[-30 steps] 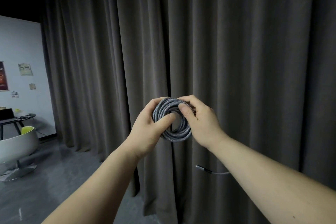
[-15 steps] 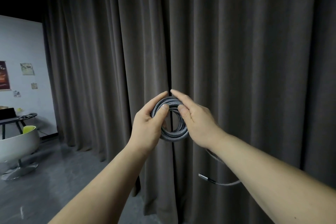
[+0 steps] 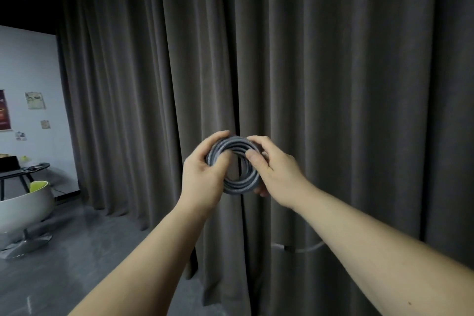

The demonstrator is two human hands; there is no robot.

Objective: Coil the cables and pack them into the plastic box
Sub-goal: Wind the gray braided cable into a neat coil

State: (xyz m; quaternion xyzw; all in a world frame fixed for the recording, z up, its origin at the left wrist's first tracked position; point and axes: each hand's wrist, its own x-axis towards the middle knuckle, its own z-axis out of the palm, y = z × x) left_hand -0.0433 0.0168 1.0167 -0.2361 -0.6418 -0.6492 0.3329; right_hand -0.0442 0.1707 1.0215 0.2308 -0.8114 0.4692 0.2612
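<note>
A: Where is the cable (image 3: 237, 164), and what has it?

B: It is a grey braided coil held in the air in front of the dark curtain (image 3: 333, 84). The left hand (image 3: 205, 177) has its grip closed on the coil's left side, thumb across the front of the loops. The right hand (image 3: 275, 174) pinches the coil's right side, thumb on the front and fingers curled behind.

A: What has just changed?

B: Half a second ago the right hand's fingers lay straight along the top of the coil; now they curl round it. The loose tail (image 3: 297, 247), which hung in a long curve below the coil, is shorter and lies nearly level beneath the right forearm, blurred, so its plug is probably the dark spot there.

A: And against the frame a second back?

B: The coil looks thicker, and the hands sit slightly higher against the curtain.

A: Meaning for the task?

B: Coiling seems nearly done; only the tail remains. No plastic box is in view, so packing is not yet begun.
</note>
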